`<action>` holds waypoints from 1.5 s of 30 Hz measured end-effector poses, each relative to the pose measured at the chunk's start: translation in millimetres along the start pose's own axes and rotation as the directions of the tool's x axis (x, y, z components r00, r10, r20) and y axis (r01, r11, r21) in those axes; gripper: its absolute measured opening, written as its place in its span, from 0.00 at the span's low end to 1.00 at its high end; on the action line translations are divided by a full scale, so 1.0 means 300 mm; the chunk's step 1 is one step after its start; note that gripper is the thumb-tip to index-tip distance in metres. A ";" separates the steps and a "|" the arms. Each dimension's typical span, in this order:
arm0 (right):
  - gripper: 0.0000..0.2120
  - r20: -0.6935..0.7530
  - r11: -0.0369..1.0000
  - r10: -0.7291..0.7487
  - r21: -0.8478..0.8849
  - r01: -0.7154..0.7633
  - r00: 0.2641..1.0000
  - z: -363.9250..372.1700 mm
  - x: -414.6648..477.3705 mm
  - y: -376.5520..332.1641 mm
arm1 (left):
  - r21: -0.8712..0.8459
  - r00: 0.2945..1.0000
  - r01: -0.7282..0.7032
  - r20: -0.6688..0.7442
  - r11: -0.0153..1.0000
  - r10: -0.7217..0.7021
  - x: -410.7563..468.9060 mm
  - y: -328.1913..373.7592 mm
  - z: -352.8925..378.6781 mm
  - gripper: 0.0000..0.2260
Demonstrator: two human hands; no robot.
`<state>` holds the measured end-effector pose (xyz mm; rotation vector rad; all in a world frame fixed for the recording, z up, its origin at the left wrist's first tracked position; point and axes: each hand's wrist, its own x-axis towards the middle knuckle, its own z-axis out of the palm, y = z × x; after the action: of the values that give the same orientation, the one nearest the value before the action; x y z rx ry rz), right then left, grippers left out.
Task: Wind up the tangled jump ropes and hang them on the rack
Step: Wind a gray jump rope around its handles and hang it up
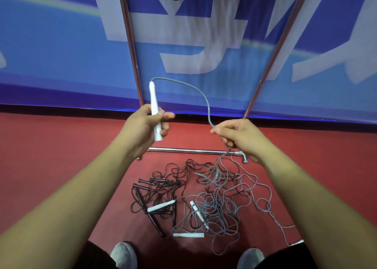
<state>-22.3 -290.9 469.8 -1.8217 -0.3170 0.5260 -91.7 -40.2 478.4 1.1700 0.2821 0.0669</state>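
a single wide-angle camera is riding on the person's head, looking forward and steeply down. it is sitting close over the left hand (142,125) gripping a white handle (153,97) and the right hand (238,134) pinching a grey cord (208,109), both mid-frame. it is taking in the shoes (123,254) at the bottom edge, the tangled ropes (214,205) on the red floor (61,146), and the rack (193,151) before a blue banner (51,54) at the top.

I see even, bright light, faint shadows under the ropes (213,206), a glint on the rack bar (193,151); edges bow wide, hanging cord (215,171) blurs
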 end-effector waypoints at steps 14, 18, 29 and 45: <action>0.09 0.207 0.914 -0.119 -0.358 0.188 0.971 0.006 -0.013 -0.020 | 0.131 0.954 0.133 0.250 0.982 -0.162 -0.027 -0.038 0.091 0.05; 0.10 0.235 0.850 0.104 -0.525 0.036 0.966 -0.049 0.021 0.096 | -0.185 0.977 0.159 0.169 0.970 -0.128 0.002 -0.014 0.057 0.04; 0.03 -0.094 0.997 0.009 -0.074 -0.016 0.995 -0.054 0.004 0.029 | 0.580 0.974 0.138 -0.229 0.803 -0.003 0.023 -0.017 -0.042 0.07; 0.11 0.282 0.840 0.124 -0.540 0.050 0.951 -0.025 0.036 0.111 | -0.089 0.942 0.267 0.235 0.960 -0.240 -0.006 -0.008 0.077 0.04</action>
<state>-10.7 -302.4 437.8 -2.2981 -0.7036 0.8126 -87.8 -62.1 484.8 1.0030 0.2254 -0.2700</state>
